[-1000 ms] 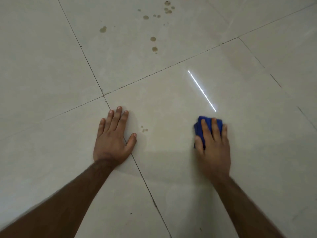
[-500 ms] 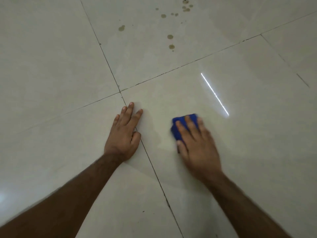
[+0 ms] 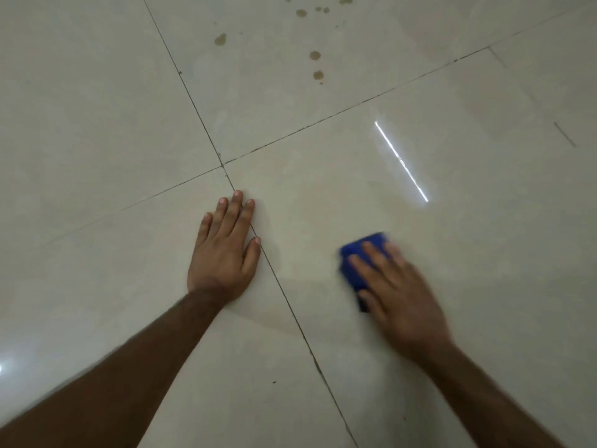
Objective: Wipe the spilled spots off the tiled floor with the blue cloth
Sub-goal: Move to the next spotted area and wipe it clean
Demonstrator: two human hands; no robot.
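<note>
My right hand (image 3: 399, 286) presses the folded blue cloth (image 3: 353, 268) flat on the pale tiled floor (image 3: 323, 195); the hand and cloth are motion-blurred. My left hand (image 3: 224, 250) lies palm down, fingers together, across a grout line to the left of the cloth. Several brown spilled spots (image 3: 315, 64) dot the far tile near the top edge, with one larger spot (image 3: 220, 39) further left. The tile between my hands shows no spots.
Dark grout lines cross at a junction (image 3: 223, 165) just beyond my left fingertips. A bright streak of reflected light (image 3: 400, 161) lies on the tile beyond the cloth. A tiny dark speck (image 3: 274, 382) sits near my left forearm.
The small spots near my left thumb a second ago are gone. My right hand swept the cloth left toward my left hand, then back to the right. The view has shifted slightly.
</note>
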